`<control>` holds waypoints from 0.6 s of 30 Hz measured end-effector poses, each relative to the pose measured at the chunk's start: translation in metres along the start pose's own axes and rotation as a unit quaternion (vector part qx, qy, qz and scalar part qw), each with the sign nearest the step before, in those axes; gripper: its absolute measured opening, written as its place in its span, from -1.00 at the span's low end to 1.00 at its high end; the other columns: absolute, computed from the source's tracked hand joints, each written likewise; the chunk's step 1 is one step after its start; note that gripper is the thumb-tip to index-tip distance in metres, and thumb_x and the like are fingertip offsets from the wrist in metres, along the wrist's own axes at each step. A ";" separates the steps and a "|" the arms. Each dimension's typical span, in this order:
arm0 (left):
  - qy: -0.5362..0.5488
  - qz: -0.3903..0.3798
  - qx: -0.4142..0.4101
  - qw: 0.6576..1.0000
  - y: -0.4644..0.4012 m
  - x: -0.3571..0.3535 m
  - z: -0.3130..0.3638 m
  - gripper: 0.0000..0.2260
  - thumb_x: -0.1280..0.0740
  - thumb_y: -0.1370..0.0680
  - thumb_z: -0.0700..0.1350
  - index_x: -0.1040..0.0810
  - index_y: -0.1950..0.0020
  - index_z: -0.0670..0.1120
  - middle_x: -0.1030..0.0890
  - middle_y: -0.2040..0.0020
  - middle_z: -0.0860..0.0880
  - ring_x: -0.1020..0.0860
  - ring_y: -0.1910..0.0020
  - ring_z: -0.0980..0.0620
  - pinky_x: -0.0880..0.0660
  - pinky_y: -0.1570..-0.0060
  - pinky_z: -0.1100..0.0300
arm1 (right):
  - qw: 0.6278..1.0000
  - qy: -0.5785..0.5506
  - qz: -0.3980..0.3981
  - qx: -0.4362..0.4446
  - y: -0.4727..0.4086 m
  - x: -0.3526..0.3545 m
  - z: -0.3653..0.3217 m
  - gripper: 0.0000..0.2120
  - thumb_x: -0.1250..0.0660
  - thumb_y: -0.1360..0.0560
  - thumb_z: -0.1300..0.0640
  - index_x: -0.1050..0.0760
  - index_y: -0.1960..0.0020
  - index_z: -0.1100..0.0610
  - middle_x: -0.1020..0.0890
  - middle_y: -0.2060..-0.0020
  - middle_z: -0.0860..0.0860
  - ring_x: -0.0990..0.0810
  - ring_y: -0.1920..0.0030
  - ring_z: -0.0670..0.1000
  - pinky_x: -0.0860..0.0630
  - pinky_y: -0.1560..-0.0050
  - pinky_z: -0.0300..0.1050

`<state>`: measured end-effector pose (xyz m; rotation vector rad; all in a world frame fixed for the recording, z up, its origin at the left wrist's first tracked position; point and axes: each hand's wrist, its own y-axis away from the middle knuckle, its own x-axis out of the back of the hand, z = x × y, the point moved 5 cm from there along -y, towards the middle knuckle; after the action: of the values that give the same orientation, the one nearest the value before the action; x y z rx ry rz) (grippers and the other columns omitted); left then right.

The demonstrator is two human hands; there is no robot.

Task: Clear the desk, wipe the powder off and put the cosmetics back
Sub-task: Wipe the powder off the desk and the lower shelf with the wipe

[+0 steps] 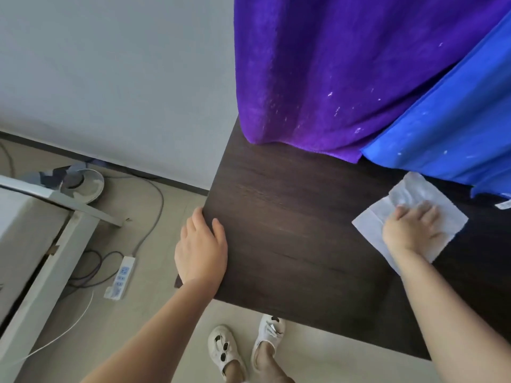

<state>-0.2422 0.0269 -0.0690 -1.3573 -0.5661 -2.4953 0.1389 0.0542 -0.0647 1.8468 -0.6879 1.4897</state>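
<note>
The dark wooden desk [290, 217] fills the middle of the head view. My right hand [412, 225] presses flat on a white wipe [409, 194] spread on the desk's right part. Resting on the desk's left edge is my left hand [201, 247], fingers apart and holding nothing. A purple towel [318, 78] and a blue towel [453, 128] hang down over the desk's far side, both flecked with white specks. No cosmetics are in view.
On the floor to the left lie a white power strip [120, 277] with cables, a round fan base [83, 183] and a white furniture frame [41, 244]. My feet in white shoes [243, 344] stand just before the desk's front edge.
</note>
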 end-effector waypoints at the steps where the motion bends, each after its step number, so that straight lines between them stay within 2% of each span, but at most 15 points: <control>1: -0.001 0.001 -0.001 1.000 0.000 0.001 0.001 -0.62 -0.03 -0.59 0.01 -0.27 -0.37 -0.10 -0.47 -0.28 -0.07 -0.42 -0.23 -0.09 -0.38 -0.09 0.01 | 1.000 -0.002 -0.004 -0.002 0.002 -0.003 -0.025 -0.46 0.13 -0.60 0.00 0.09 -0.51 0.21 0.03 -0.52 0.18 0.05 -0.52 0.15 0.11 -0.46 0.21; 3: -0.001 0.003 0.000 1.000 0.000 0.001 0.000 -0.62 -0.02 -0.59 0.03 -0.27 -0.37 -0.09 -0.47 -0.28 -0.06 -0.42 -0.23 -0.08 -0.38 -0.10 0.01 | 0.995 0.004 -0.006 0.098 0.016 -0.021 -0.092 -0.46 0.08 -0.59 -0.01 0.00 -0.50 0.22 -0.06 -0.50 0.21 -0.01 -0.50 0.19 0.09 -0.45 0.22; 6: -0.005 0.004 0.007 1.000 -0.001 0.000 -0.001 -0.61 0.01 -0.59 0.05 -0.27 -0.36 -0.06 -0.48 -0.28 -0.04 -0.44 -0.21 -0.06 -0.39 -0.10 0.02 | 0.957 0.043 -0.022 0.287 0.062 -0.052 -0.193 -0.46 0.00 -0.57 -0.02 -0.13 -0.45 0.27 -0.20 -0.43 0.31 -0.13 -0.45 0.27 0.08 -0.44 0.23; 7: -0.008 0.004 0.009 1.000 -0.001 0.000 -0.001 -0.61 0.02 -0.59 0.06 -0.27 -0.36 -0.06 -0.48 -0.27 -0.04 -0.44 -0.21 -0.05 -0.39 -0.10 0.02 | 0.948 0.055 -0.022 0.313 0.075 -0.058 -0.218 -0.44 0.00 -0.57 -0.04 -0.13 -0.44 0.29 -0.20 -0.41 0.37 -0.13 -0.44 0.32 0.09 -0.45 0.23; 10: -0.014 0.007 0.008 1.000 -0.001 -0.001 0.000 -0.62 0.02 -0.60 0.06 -0.26 -0.36 -0.05 -0.48 -0.27 -0.03 -0.44 -0.21 -0.04 -0.38 -0.09 0.04 | 0.949 0.095 -0.012 0.301 0.092 -0.065 -0.255 -0.40 0.05 -0.57 -0.07 -0.08 -0.45 0.32 -0.16 -0.39 0.46 -0.11 -0.42 0.39 0.10 -0.45 0.27; 12: -0.021 0.005 0.011 1.000 -0.001 -0.001 0.000 -0.62 0.02 -0.60 0.06 -0.26 -0.37 -0.05 -0.47 -0.28 -0.03 -0.43 -0.22 -0.04 -0.37 -0.09 0.05 | 0.937 0.090 -0.007 0.338 0.104 -0.068 -0.265 -0.41 0.05 -0.58 -0.05 -0.07 -0.46 0.32 -0.16 -0.42 0.40 -0.10 -0.44 0.35 0.09 -0.46 0.23; 15: -0.016 0.003 0.017 1.000 -0.001 -0.001 -0.001 -0.61 0.03 -0.60 0.05 -0.25 -0.38 -0.05 -0.46 -0.30 -0.03 -0.41 -0.24 -0.04 -0.36 -0.11 0.04 | 0.870 0.067 -0.031 0.487 0.126 -0.075 -0.286 -0.47 0.06 -0.60 0.00 -0.09 -0.45 0.30 -0.19 -0.47 0.22 -0.10 -0.48 0.19 0.08 -0.48 0.11; 16: -0.014 0.005 0.017 1.000 -0.001 -0.001 -0.001 -0.61 0.02 -0.60 0.05 -0.25 -0.38 -0.04 -0.46 -0.30 -0.03 -0.41 -0.25 -0.04 -0.36 -0.11 0.04 | 0.856 0.064 -0.034 0.512 0.124 -0.074 -0.294 -0.49 0.06 -0.60 0.01 -0.12 -0.45 0.29 -0.22 -0.46 0.18 -0.14 -0.47 0.15 0.04 -0.48 0.08; 18: -0.011 0.011 0.015 1.000 0.000 0.000 -0.001 -0.62 0.02 -0.60 0.05 -0.26 -0.37 -0.04 -0.46 -0.30 -0.02 -0.41 -0.25 -0.02 -0.36 -0.12 0.06 | 0.855 0.052 -0.034 0.515 0.108 -0.068 -0.307 -0.52 0.06 -0.61 0.02 -0.15 -0.44 0.25 -0.25 -0.46 0.15 -0.20 -0.45 0.13 -0.05 -0.44 0.04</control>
<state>-0.2427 0.0268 -0.0699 -1.3751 -0.5868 -2.4475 -0.1501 0.2192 -0.0720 2.4397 0.3561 2.1025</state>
